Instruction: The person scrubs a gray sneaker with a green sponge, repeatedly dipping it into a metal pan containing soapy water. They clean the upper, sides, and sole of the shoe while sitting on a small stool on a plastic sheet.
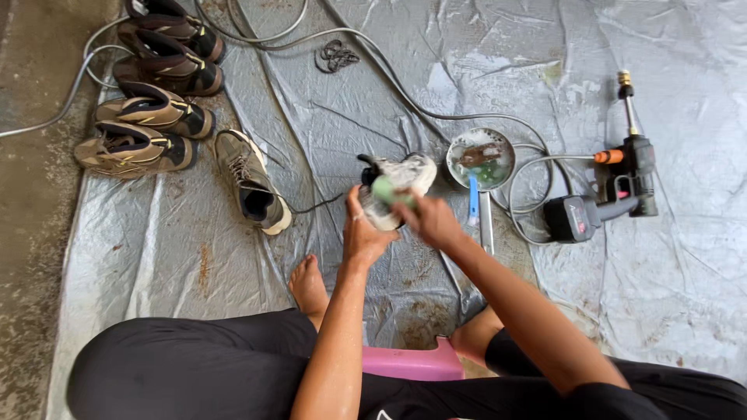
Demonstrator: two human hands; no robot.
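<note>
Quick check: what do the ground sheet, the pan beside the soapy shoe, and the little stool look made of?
Ground sheet: thin grey plastic tarp, judging by its glossy, wet, crinkled folds. Pan: probably bare metal, with a dull silvery rim and straight handle. Stool: likely moulded plastic, smooth and uniformly pink. Soapy shoe: foam hides its upper.

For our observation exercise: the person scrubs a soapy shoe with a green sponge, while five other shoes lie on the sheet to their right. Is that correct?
Not quite. The head view shows the five other shoes on the person's left, not right. The rest holds: the left hand holds the soapy shoe and the right hand presses the green sponge on it.
</note>
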